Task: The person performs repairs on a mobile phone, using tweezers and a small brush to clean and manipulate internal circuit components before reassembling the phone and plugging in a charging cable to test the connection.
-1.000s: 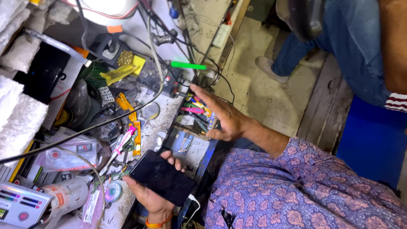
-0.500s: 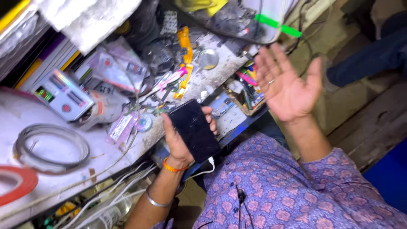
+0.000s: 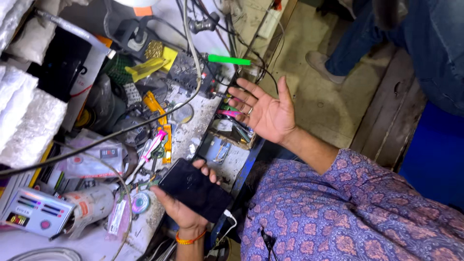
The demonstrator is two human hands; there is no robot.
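Observation:
My left hand (image 3: 180, 213), with an orange thread band at the wrist, is shut on a black smartphone (image 3: 195, 190) with a dark screen, held face up over the front edge of the cluttered workbench (image 3: 193, 128). A white cable (image 3: 231, 220) hangs by the phone's lower end. My right hand (image 3: 266, 113) is raised above a small tray of tools (image 3: 232, 137), palm up, fingers spread, a ring on one finger, holding nothing. My purple patterned sleeve (image 3: 348, 203) fills the lower right.
On the bench lie a green-handled tool (image 3: 229, 60), a pink-handled tool (image 3: 153, 143), a solder reel (image 3: 141, 203), a white box with coloured buttons (image 3: 36, 212), cables and white foam (image 3: 29, 125). Another person's jeans legs (image 3: 386, 34) and shoe (image 3: 321, 65) stand on the floor, top right.
My right hand has lifted off the tool tray and turned palm up with fingers spread. The phone stays in my left hand. The camera view has swung about.

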